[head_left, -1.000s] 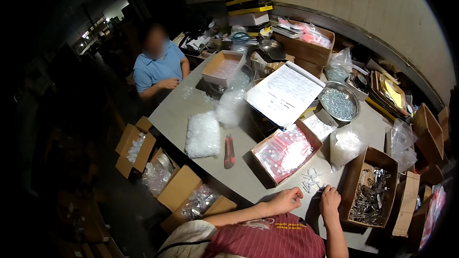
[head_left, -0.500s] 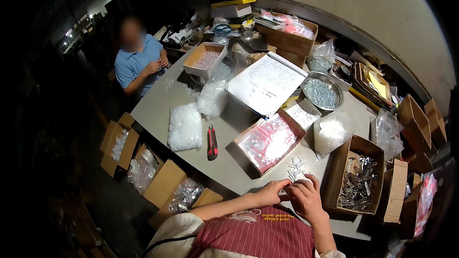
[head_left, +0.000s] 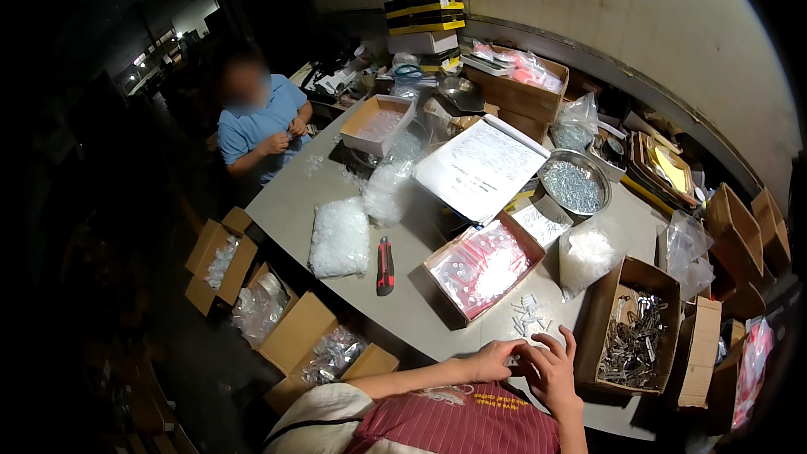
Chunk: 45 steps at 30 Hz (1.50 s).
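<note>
At a cluttered grey table [head_left: 336,202], the left hand [head_left: 494,360] and right hand [head_left: 551,370] meet, fingers curled together, seemingly sorting small white plastic parts [head_left: 528,316] heaped just beyond them; next likely comes pinching another piece from the heap.

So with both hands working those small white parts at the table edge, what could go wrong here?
The small white parts lie loose near the table edge, right by the left hand and right hand; a sweep could knock some into the open boxes on the floor. The red utility knife also lies unguarded within reach; whether its blade is out, I cannot tell.
</note>
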Motion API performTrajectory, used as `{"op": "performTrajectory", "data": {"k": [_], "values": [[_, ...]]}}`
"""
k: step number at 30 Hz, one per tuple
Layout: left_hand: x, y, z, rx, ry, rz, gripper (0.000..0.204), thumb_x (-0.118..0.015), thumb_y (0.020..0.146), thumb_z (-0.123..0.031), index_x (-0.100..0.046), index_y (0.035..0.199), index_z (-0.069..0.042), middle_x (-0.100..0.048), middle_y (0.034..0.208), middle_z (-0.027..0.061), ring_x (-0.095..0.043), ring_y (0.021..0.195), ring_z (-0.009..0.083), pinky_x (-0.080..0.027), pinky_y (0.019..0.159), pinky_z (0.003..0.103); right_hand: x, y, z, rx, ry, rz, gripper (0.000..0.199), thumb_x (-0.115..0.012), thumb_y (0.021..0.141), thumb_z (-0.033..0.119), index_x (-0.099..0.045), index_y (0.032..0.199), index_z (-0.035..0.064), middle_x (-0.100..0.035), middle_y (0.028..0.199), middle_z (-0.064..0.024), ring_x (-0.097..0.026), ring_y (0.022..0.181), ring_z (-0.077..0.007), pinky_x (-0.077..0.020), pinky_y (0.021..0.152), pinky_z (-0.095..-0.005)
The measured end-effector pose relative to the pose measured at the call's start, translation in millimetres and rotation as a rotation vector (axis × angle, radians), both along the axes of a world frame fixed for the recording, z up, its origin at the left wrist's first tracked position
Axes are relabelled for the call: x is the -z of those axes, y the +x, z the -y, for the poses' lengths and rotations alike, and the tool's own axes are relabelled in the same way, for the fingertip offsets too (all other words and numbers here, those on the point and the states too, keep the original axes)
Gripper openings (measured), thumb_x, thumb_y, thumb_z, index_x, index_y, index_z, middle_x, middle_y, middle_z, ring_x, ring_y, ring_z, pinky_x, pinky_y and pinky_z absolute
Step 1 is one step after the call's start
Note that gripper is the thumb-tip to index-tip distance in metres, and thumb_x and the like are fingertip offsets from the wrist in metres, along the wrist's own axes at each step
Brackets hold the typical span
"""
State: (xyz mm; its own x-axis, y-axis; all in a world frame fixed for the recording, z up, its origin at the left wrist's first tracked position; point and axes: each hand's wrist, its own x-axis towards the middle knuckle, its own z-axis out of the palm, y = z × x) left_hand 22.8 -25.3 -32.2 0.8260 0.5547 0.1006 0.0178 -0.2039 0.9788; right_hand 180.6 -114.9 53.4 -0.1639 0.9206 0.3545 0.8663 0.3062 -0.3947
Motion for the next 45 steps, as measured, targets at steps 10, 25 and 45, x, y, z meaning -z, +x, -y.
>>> {"op": "performTrajectory", "data": {"k": [10,25,45], "values": [[-5.5,35.0,-2.7,-0.049,0.527,0.051,0.054,-0.067,0.065,0.003,-0.060,0.118,-0.003,-0.067,0.106,0.0162,-0.063,0.101,0.0387,-0.049,0.089,0.045,2.8,37.6,30.9,-0.002,-0.326,-0.133,0.049,-0.072,0.072,0.019,-0.073,0.121,0.0232,-0.058,0.140,-0.0067,-0.028,0.147,-0.0407,0.0023,0.118,-0.0663],[-5.1,51.6,-12.1,-0.099,0.278,-0.136,0.019,-0.076,0.084,-0.014,-0.063,0.094,-0.005,-0.065,0.086,0.0109,-0.064,0.082,0.0295,-0.050,0.076,0.039,33.0,229.6,-45.4,0.559,0.106,-0.114,0.026,-0.068,0.073,0.009,-0.071,0.099,0.0079,-0.069,0.101,-0.0134,-0.065,0.091,-0.0358,-0.0472,0.088,-0.0447],[3.6,61.6,0.9,0.192,-0.414,0.009,0.034,-0.073,0.091,-0.011,-0.055,0.119,-0.003,-0.062,0.102,0.0030,-0.061,0.100,0.0104,-0.049,0.093,0.029,113.5,316.1,-56.4,0.393,-0.027,0.392,0.014,-0.064,0.077,0.007,-0.067,0.091,0.0080,-0.066,0.083,-0.0114,-0.065,0.090,-0.0303,-0.0439,0.096,-0.0442]]}}
